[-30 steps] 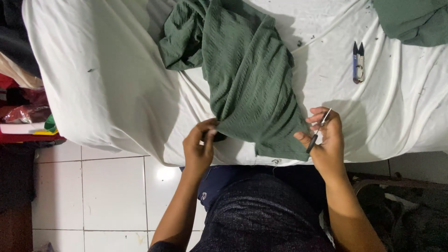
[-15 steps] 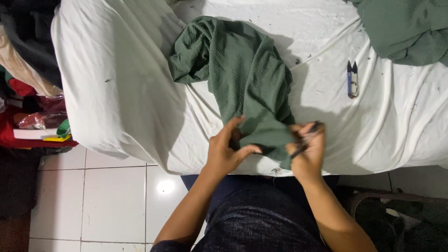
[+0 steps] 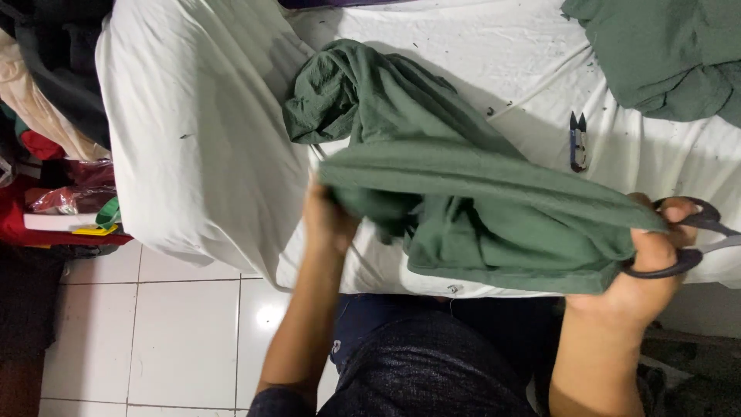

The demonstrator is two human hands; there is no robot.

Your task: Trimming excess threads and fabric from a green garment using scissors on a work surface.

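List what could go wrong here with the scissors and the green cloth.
The right hand grips both the scissors and an edge of the green cloth stretched from the left hand, so the blades might snag the fabric. The small thread snips lie loose on the white sheet and could get swept off.

garment [image 3: 463, 177]: matt green cloth | sheet [image 3: 193, 139]: white cloth | floor tiles [image 3: 185, 340]: glossy

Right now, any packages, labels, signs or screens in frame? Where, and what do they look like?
No signs or screens.
Crinkled clear plastic bag: far left, beside the white-covered table, reddish contents.
Flat white packet: just below that bag, thin rectangle with a yellow strip under it and a green scrap on top.
Possible small tag: table's front edge, under the green garment; too small to tell.
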